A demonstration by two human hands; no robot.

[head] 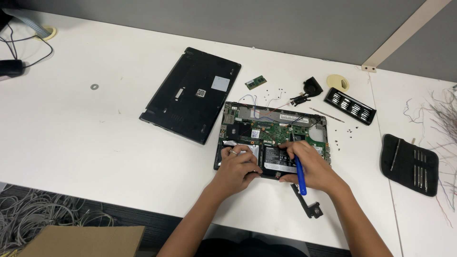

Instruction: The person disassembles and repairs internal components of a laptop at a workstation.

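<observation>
I am looking down at an opened laptop on the white desk. My left hand is pressing fingers flat beside the black battery — stiff, puncture-prone, best lifted by its edges — while my right hand is pinching a blue pry tool.

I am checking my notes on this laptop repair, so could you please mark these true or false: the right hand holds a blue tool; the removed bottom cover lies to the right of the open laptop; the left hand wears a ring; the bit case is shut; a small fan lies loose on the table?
1. The right hand holds a blue tool. True.
2. The bottom cover lies right of the open laptop. False: it lies to the left.
3. The left hand wears a ring. True.
4. The bit case is shut. False: it lies open, bits showing.
5. A small fan lies loose on the table. True.
</observation>
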